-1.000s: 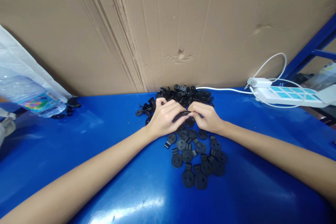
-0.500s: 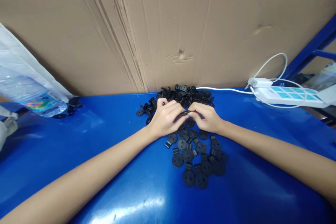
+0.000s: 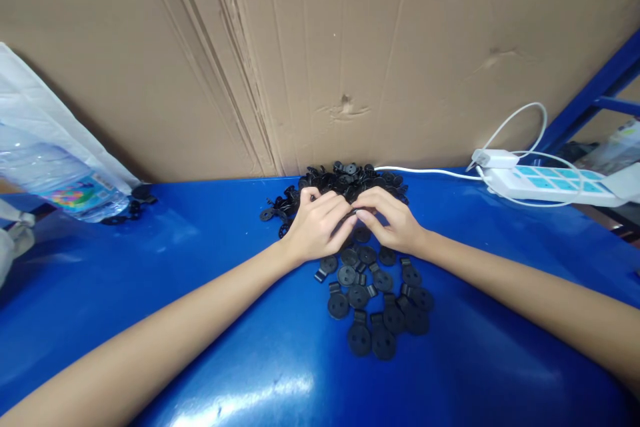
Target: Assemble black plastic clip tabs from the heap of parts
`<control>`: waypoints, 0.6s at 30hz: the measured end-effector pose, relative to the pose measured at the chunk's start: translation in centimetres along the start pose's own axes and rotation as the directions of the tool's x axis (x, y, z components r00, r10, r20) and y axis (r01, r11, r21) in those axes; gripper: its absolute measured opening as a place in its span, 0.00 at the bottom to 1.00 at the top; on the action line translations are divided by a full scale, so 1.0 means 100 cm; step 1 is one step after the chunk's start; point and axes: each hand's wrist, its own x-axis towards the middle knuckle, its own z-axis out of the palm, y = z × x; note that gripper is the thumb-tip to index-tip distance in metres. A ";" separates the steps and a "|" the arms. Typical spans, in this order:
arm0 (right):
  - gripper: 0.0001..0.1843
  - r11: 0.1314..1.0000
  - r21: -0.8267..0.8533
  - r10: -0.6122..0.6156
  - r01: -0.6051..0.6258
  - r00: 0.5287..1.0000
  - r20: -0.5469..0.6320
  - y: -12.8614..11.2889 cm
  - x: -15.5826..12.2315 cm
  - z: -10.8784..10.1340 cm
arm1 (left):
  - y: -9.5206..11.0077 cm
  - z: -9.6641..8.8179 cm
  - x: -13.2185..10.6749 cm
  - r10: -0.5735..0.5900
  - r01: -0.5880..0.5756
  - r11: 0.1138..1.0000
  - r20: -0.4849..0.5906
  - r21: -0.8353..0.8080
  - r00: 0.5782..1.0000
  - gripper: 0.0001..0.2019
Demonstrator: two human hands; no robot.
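My left hand [image 3: 320, 223] and my right hand [image 3: 391, 219] meet over the table, fingertips pinched together on a small black plastic clip [image 3: 354, 212]. Most of that clip is covered by my fingers. Just behind my hands lies a heap of loose black plastic pieces [image 3: 345, 177], partly hidden by them. On the near side, several round black clips [image 3: 383, 280] with two holes and a short tab lie spread flat, some overlapping.
The blue tabletop [image 3: 225, 327] runs up to a cardboard wall [image 3: 320, 67]. At left, a water bottle [image 3: 85, 190] leans near a white bag [image 3: 55, 107]. To the right is a white power strip [image 3: 555, 183] with a cable [image 3: 425, 170] and a blue metal frame [image 3: 595, 93].
My right hand has shifted slightly left, its fingers closer to my left fingertips, and less of the clip shows between them. The spread clips have not moved.
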 end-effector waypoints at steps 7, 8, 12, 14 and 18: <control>0.03 0.999 -0.001 0.039 -0.039 0.999 0.013 0.001 -0.001 0.001 | 0.001 -0.002 0.000 -0.067 0.059 0.995 -0.098 -0.080 0.993 0.07; 0.03 0.999 0.002 0.049 -0.049 0.998 0.033 0.001 -0.001 0.001 | 0.001 -0.002 -0.001 -0.072 0.063 0.994 -0.102 -0.089 0.992 0.07; 0.04 0.997 0.001 0.074 -0.075 0.991 0.114 0.001 -0.001 0.001 | -0.001 0.000 -0.002 -0.078 0.066 0.992 -0.118 -0.104 0.990 0.06; 0.04 0.998 -0.002 0.070 -0.070 0.990 0.123 0.001 -0.001 0.001 | -0.002 0.001 -0.002 -0.074 0.061 0.992 -0.117 -0.110 0.990 0.06; 0.04 0.997 -0.025 0.076 -0.073 0.988 0.133 0.001 -0.001 0.002 | -0.003 0.002 -0.003 -0.058 0.046 0.992 -0.098 -0.119 0.994 0.05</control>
